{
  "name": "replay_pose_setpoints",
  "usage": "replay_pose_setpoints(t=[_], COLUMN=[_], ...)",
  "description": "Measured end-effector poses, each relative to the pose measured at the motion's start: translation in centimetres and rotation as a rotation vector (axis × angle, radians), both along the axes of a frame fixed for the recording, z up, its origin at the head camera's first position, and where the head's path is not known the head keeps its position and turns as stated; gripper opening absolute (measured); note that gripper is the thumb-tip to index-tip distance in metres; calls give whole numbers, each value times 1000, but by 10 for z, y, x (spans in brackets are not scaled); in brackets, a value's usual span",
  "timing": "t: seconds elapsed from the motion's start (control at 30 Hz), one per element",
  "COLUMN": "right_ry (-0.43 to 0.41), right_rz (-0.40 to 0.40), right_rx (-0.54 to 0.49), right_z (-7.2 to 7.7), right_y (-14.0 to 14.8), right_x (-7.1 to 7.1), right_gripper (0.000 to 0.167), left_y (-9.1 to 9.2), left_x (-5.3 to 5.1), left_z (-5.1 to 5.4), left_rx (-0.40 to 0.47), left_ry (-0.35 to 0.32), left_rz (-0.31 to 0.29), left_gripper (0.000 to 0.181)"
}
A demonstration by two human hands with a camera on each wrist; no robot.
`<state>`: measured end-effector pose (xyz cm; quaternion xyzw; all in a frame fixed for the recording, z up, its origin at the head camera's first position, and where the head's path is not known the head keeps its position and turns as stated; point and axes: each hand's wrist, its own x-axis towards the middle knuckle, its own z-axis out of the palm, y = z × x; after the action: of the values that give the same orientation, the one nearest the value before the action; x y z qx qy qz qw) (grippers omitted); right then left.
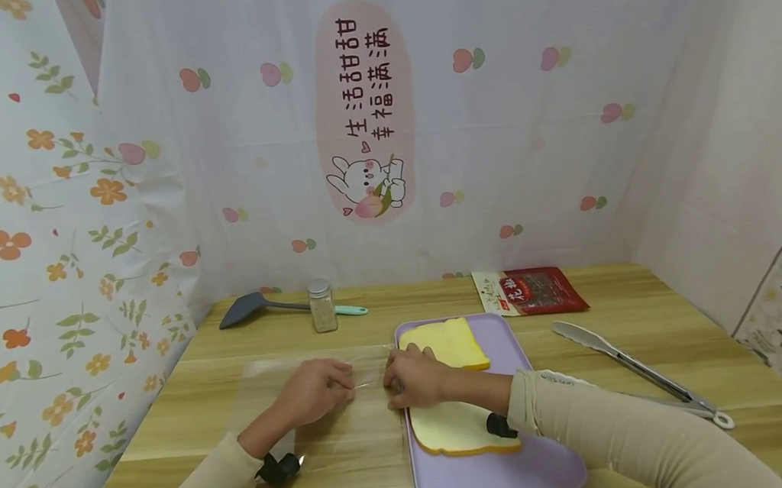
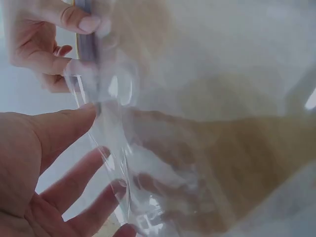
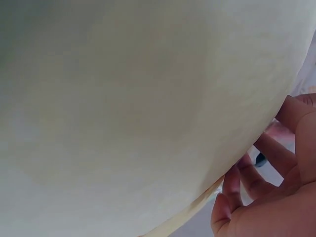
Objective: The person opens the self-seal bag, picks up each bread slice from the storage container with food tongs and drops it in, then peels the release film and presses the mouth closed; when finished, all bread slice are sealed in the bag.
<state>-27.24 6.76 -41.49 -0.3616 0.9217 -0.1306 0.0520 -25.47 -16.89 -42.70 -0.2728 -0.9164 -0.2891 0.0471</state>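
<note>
Clear plastic film [image 1: 351,437] lies on the table [image 1: 187,451], left of the lilac tray [image 1: 513,476]; its right side reaches the tray's left rim. Can't tell if it's a bag or a single sheet. My left hand [image 1: 313,392] pinches the film's edge, thumb one side, fingers the other. My right hand [image 1: 418,380] is bent over the tray's left rim, fingers by the same edge; can't tell if they grasp it.

Done, as I judge it: film spread out, edge picked up. Not done: near toast slice [image 1: 457,426] and far toast slice [image 1: 447,343] both sit on the tray, apart, none seen in the film. I'd call it early. Tongs [image 1: 638,366] by the table's right edge, Sichuan pepper packet [image 1: 546,291], shaker jar [image 1: 323,308] and spatula [image 1: 244,309] toward its far edge: none in my fingers.
</note>
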Motion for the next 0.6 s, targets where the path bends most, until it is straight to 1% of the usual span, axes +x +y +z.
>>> replay_pose_setpoints(t=[0.13,0.3,0.4,0.5,0.6], right_ry=[6,36,48,49,65], right_rz=[-5,-12,-8,-1,15], right_rx=[16,45,78,108,143], right_z=[2,5,8,10,13], right_y=[-2,-2,-3,-5,-6], right_x=[0,4,6,8,8], right_gripper=[24,24,25,27,28], left_y=[-3,-5,-8,-9,-9], left_x=[-1,-2,-1,0,1], left_z=[3,7,9,11,14], left_rx=[38,67,76,96,114], left_ry=[4,3,7,-7,-25], left_rz=[-10,-9,2,24,29], left_gripper=[9,10,10,11,11])
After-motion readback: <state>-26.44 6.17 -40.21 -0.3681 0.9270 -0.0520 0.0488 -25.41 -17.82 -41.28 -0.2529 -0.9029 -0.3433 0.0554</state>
